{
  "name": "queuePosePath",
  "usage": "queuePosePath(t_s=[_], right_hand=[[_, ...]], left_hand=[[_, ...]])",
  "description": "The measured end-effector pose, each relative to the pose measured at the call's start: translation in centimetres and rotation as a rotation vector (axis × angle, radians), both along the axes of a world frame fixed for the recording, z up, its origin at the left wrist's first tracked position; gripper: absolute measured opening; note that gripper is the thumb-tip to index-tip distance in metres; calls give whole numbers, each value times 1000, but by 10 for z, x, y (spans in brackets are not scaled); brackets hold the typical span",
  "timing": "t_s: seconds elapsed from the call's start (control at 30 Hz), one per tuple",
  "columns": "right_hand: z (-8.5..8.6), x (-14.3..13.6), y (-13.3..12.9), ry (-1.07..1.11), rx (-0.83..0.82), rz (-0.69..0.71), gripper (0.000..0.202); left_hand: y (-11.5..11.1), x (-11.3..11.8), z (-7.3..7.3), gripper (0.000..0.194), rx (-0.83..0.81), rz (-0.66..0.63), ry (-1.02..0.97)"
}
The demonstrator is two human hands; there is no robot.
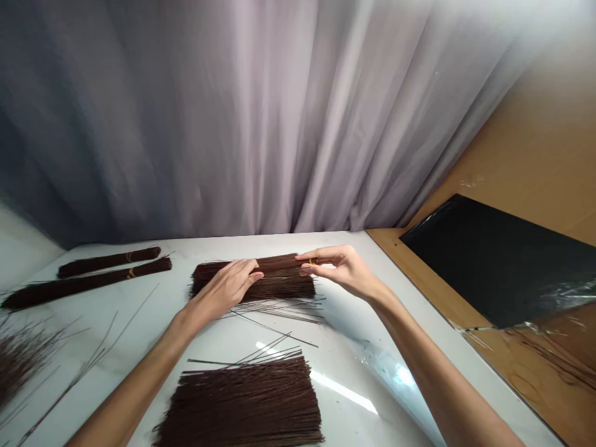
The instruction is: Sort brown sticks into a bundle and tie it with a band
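A narrow bundle of dark brown sticks (279,261) lies across the top of a wider pile of sticks (284,287) at the middle of the table. My left hand (228,285) is closed round the bundle's left part, palm down, thumb toward the right. At the bundle's right end, my right hand (330,264) pinches it between thumb and fingers, beside a small yellowish band. Several loose sticks (279,310) stick out below the pile. Nearer to me lies another broad pile of sticks (242,403).
Two banded stick bundles (112,261) (88,287) lie at the left. Thin loose sticks (88,363) and a spiky heap (23,366) are at the lower left. Behind the white table (344,372) hangs a grey curtain (261,124). A black sheet (498,261) rests on brown board at the right.
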State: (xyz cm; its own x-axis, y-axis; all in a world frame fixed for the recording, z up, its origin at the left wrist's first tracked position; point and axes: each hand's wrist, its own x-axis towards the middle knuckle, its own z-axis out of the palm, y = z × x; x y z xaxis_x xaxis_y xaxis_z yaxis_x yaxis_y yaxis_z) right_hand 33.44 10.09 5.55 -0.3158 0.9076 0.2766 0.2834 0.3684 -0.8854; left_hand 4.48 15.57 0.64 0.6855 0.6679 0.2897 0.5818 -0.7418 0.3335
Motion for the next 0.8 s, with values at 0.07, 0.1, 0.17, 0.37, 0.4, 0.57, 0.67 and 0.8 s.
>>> queuePosePath(t_s=[0.07,0.1,0.17,0.37,0.4,0.57,0.67,0.8], right_hand=[[2,8,0,28,-6,-36,33],[3,12,0,46,-3,-68,32],[3,19,0,78,-3,-129,31],[5,27,1,11,-97,-131,32],[8,28,0,-5,-107,-124,30],[29,30,-10,-105,-47,-63,22],[38,22,-14,-163,-13,-20,23],[42,-1,-17,-120,-32,21,23]], left_hand=[[1,-4,0,31,-13,13,1],[2,-7,-1,31,-14,28,2],[4,-14,-4,31,-15,68,3],[8,-19,-8,32,17,82,23],[9,-16,-10,31,38,70,31],[7,-2,-22,27,66,21,43],[0,4,-13,31,14,44,-30],[-26,18,30,51,-66,16,-153]])
